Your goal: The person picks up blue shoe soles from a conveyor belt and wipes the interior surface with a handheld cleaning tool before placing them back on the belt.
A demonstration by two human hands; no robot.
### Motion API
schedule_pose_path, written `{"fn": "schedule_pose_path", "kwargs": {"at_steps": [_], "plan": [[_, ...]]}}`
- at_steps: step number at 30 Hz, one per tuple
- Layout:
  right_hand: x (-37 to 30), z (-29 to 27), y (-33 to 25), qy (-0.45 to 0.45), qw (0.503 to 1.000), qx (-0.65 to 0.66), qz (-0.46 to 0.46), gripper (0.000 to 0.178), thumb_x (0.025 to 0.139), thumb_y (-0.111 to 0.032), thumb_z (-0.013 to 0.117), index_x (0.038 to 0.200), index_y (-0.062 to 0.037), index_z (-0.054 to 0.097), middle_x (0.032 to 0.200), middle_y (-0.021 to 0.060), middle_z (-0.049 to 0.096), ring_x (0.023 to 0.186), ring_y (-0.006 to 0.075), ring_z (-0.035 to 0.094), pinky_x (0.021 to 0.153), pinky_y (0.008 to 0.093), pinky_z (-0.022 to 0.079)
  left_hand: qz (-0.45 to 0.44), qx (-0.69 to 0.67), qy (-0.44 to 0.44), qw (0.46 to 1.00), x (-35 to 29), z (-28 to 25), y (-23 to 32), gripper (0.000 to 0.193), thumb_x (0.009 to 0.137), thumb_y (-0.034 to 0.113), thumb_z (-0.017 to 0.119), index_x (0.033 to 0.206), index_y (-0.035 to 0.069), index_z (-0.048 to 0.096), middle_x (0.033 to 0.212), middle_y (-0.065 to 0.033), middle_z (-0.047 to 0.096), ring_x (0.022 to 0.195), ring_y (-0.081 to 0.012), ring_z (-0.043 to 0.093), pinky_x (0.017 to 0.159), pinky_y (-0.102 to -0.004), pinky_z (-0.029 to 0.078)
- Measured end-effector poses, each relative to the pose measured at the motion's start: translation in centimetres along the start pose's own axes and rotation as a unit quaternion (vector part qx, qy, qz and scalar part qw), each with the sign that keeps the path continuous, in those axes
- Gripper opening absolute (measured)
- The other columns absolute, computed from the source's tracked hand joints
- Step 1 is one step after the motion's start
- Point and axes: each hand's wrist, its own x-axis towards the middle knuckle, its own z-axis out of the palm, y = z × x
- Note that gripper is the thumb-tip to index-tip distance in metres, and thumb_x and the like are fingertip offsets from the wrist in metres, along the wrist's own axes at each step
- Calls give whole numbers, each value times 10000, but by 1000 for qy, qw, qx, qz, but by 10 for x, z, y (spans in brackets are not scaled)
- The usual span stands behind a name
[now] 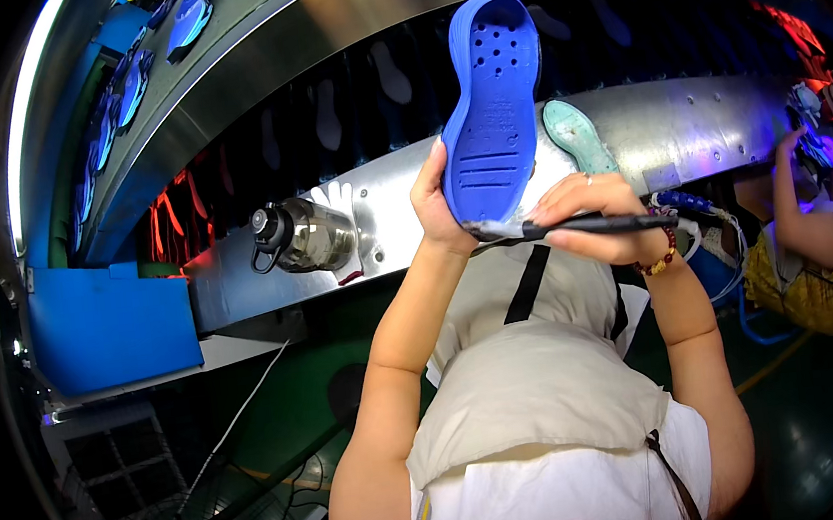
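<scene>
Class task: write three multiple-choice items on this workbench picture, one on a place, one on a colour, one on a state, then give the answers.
1. Where does the clear water bottle with a black cap lie?
A. left of the raised sole
B. on the floor
C. in the right hand

2. What colour is the rubber shoe sole held up?
A. red
B. blue
C. white

3. What does the right hand hold?
A. nothing
B. a cup
C. a thin black brush

Answers:
A, the bottle lies on the metal ledge.
B, the sole in the left hand is blue.
C, the right hand grips the brush.
</scene>
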Motion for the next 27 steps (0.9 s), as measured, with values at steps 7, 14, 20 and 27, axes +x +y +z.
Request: {"fn": "schedule_pose_path", "kwargs": {"at_steps": [7,14,20,27], "plan": [[-1,7,-21,-107,994,-24,-27,149,666,-38,681,803,-33,623,816,92,642,790,222,612,726,314,476,-101,-52,4,993,4,-3,10,527,893,367,309,1225,-32,396,1186,-216,479,1031,-371,514,886,-511,402],[-5,-20,-7,-186,981,-22,55,188,701,-25,661,887,-28,630,915,115,644,883,248,619,756,324,495,-313,90,54,944,4,11,17,415,857,266,489,1124,-52,491,1068,-179,565,940,-252,585,858,-351,458],[-2,-34,-8,-194,979,-41,48,167,722,-85,636,876,-22,623,904,104,640,863,235,612,747,310,483,-330,195,107,917,-5,11,17,430,847,282,518,1132,-38,486,1047,-160,574,868,-199,606,775,-294,494],[5,-51,-13,-336,934,-95,72,162,737,-100,611,881,-26,619,920,108,634,860,256,599,732,324,472,-325,237,90,911,-10,0,19,455,856,283,502,1161,-50,455,1044,-175,567,857,-213,608,753,-314,505]]}}
